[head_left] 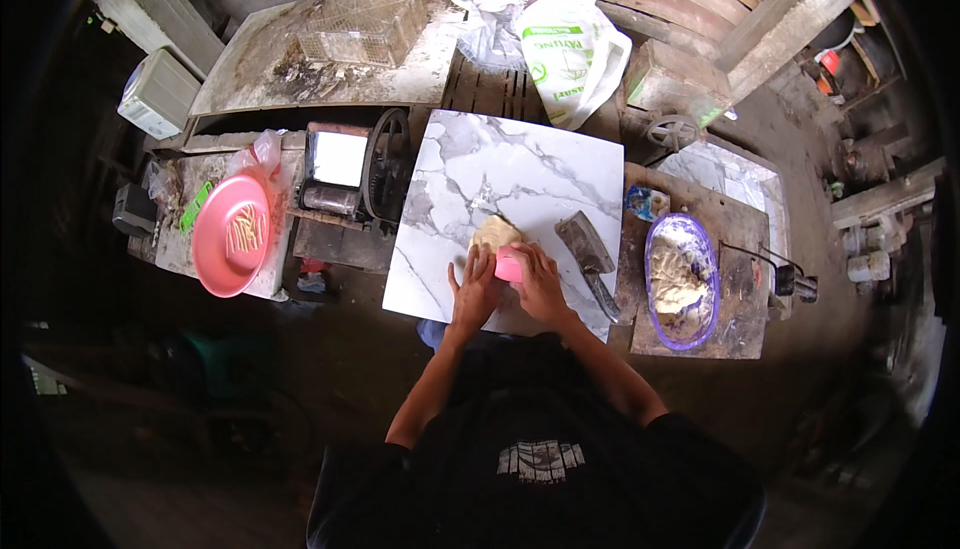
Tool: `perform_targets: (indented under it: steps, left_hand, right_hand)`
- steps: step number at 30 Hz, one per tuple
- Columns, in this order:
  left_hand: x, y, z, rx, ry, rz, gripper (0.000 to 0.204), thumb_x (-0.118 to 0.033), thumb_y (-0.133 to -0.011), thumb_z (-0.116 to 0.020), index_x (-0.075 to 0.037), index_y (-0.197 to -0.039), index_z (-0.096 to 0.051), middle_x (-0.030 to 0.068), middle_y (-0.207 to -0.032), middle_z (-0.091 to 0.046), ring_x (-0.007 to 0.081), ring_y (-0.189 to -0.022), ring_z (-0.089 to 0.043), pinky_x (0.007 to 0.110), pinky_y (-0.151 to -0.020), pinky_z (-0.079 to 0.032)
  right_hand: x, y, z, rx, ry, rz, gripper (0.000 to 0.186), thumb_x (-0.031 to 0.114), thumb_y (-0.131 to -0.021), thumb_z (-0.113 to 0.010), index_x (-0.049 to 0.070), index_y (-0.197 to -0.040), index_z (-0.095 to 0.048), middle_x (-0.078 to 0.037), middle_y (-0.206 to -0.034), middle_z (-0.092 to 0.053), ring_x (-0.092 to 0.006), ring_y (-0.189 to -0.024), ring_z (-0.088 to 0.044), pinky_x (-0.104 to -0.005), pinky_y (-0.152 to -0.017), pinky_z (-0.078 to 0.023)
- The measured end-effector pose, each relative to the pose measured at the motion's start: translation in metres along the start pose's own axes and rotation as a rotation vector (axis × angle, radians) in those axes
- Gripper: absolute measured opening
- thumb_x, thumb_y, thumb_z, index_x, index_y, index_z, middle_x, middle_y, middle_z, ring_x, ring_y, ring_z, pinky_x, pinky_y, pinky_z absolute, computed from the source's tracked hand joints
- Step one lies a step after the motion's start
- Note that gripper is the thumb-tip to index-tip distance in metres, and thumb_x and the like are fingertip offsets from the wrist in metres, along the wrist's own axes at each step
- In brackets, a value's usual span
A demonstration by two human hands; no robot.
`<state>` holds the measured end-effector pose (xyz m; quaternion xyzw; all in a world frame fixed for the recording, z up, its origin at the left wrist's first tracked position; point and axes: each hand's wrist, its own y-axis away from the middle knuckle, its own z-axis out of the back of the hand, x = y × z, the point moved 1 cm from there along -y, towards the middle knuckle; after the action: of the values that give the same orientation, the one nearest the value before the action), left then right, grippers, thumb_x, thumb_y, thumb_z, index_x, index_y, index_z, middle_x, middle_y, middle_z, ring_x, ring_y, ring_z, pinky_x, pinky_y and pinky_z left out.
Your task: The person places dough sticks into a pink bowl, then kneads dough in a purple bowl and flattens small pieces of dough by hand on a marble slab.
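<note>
On the marble-patterned white board (430, 259) lies a pale lump of dough (496, 231), just beyond my hands. My left hand (478, 292) rests with its stretched fingers at the near edge of the dough, its thumb side close to the other hand. In my right hand (541, 286) is a small pink piece (509, 267), pressed up against the dough; its exact kind is hidden by the fingers. To the right of that hand a cleaver (583, 243) lies flat, its dark handle toward me.
Left of the board stands a hand-wheel rolling machine (385, 171), then a pink basin (212, 256) holding dough strips. A purple-rimmed tub (652, 317) with dough sits on the right-hand wooden table (742, 334). Plastic bags (572, 59) and a wire cage (365, 29) are behind.
</note>
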<state>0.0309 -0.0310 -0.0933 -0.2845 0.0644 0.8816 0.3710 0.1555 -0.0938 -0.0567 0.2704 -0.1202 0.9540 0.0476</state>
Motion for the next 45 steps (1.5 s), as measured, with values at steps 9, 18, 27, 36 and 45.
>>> perform_targets:
  steps: [9,18,27,36,45]
  left_hand:
    - [-0.005,0.01,0.001,0.043,-0.035,0.033,0.047,-0.014,-0.076,-0.051,-0.008,-0.121,-0.038,0.0044,-0.131,-0.032,0.0208,-0.125,-0.022,0.06,-0.094,-0.006]
    - [0.0,0.011,0.007,0.07,-0.055,0.047,0.042,-0.012,-0.076,-0.053,-0.011,-0.116,-0.044,0.002,-0.131,-0.032,0.0201,-0.125,-0.022,0.062,-0.093,-0.007]
    - [0.018,-0.001,0.018,0.004,0.051,0.039,0.043,-0.014,-0.078,-0.051,-0.009,-0.12,-0.041,0.0062,-0.13,-0.034,0.0227,-0.123,-0.025,0.058,-0.095,-0.005]
    - [0.01,0.0,0.011,0.023,0.005,0.086,0.043,-0.014,-0.077,-0.051,-0.009,-0.119,-0.041,0.0094,-0.131,-0.032,0.0224,-0.125,-0.023,0.056,-0.097,-0.004]
    - [0.001,0.011,0.009,0.03,0.039,0.098,0.041,-0.012,-0.077,-0.051,-0.01,-0.117,-0.043,0.0066,-0.131,-0.033,0.021,-0.124,-0.025,0.057,-0.096,-0.006]
  right_hand:
    - [-0.041,-0.042,0.016,0.45,0.04,-0.121,0.072,0.025,-0.062,-0.068,0.008,-0.118,-0.027,-0.015,-0.114,-0.041,-0.0309,-0.11,-0.039,-0.044,-0.083,-0.032]
    - [-0.045,-0.107,0.01,0.935,-0.013,-0.077,0.075,0.026,-0.059,-0.071,0.015,-0.119,-0.028,-0.01,-0.12,-0.041,-0.0265,-0.113,-0.037,-0.0427,-0.088,-0.027]
    - [0.0,-0.037,-0.003,0.188,0.283,0.151,0.051,0.01,-0.06,-0.061,0.008,-0.109,-0.045,-0.009,-0.109,-0.045,-0.0232,-0.105,-0.041,-0.0393,-0.079,-0.034]
    - [0.012,-0.021,-0.02,-0.18,0.073,0.056,0.04,0.015,-0.067,-0.058,0.006,-0.105,-0.046,-0.016,-0.11,-0.04,-0.0308,-0.102,-0.039,-0.0437,-0.084,-0.03]
    - [0.003,-0.058,-0.027,-0.281,0.262,-0.025,0.023,0.02,-0.065,-0.057,0.007,-0.083,-0.052,-0.011,-0.094,-0.046,-0.0257,-0.091,-0.044,-0.0453,-0.087,-0.028]
